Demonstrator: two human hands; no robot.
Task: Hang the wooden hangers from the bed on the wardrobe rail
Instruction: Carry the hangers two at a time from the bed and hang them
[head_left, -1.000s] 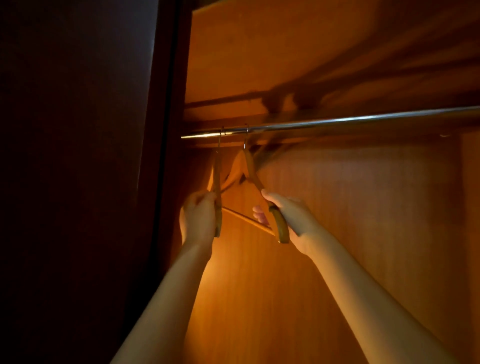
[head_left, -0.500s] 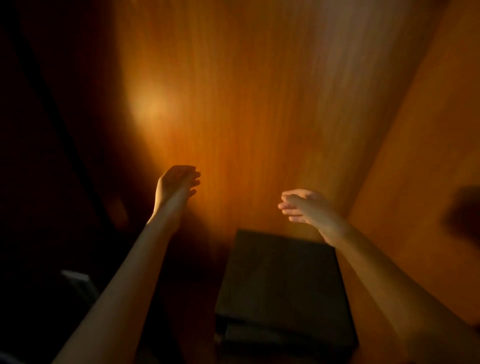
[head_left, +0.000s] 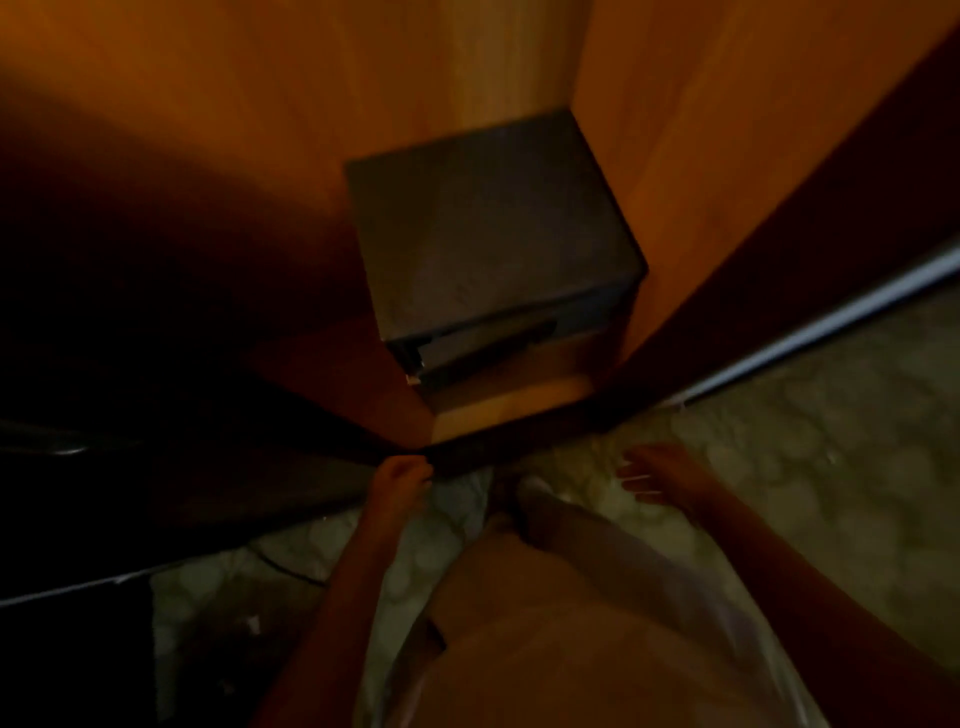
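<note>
The left hand (head_left: 400, 480), fingers loosely curling, and right hand (head_left: 662, 478), fingers spreading, are hanging empty before the wardrobe (head_left: 675, 156), likely readying to fetch the next hanger

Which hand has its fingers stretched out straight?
The right hand, over the patterned floor: its fingers are straight and spread. The left hand has its fingers loosely curled and holds nothing.

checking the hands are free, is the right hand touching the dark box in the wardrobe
Apart. Head view: the right hand hangs over the patterned floor, with the wardrobe's sill between it and the dark box.
</note>
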